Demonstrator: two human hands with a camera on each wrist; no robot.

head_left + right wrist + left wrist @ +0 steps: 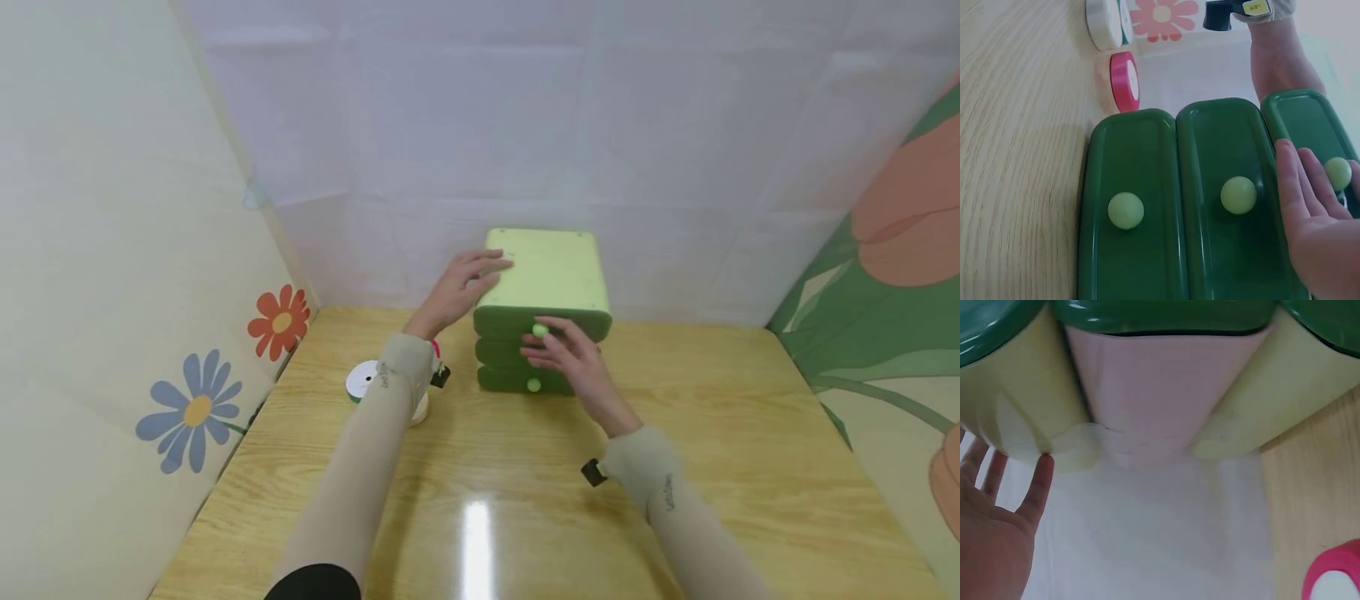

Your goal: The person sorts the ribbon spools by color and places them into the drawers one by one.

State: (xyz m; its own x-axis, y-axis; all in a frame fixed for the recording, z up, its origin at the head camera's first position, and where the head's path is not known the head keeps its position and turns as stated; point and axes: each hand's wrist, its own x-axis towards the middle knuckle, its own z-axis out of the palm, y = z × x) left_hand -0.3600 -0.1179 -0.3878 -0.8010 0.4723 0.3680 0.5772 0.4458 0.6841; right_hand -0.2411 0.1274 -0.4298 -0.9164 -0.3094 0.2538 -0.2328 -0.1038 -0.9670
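A small cabinet (551,271) has a pale yellow-green top and three stacked dark green drawer fronts, all closed. My left hand (459,292) rests on its upper left edge, fingers spread. In the left wrist view those fingertips touch the side of the top tier. At the front, my right hand (576,358) pinches the round light green knob (1337,174) of the top drawer, with fingers above and below it. The middle drawer's knob (1239,195) and the bottom drawer's knob (1125,210) stand free in the right wrist view.
Left of the cabinet, partly behind my left forearm, stand a white spool (360,379) and a cream roll (422,410). A pink ribbon spool (1124,82) is beside the cabinet. A white sheet (465,125) hangs behind the wooden table (712,392).
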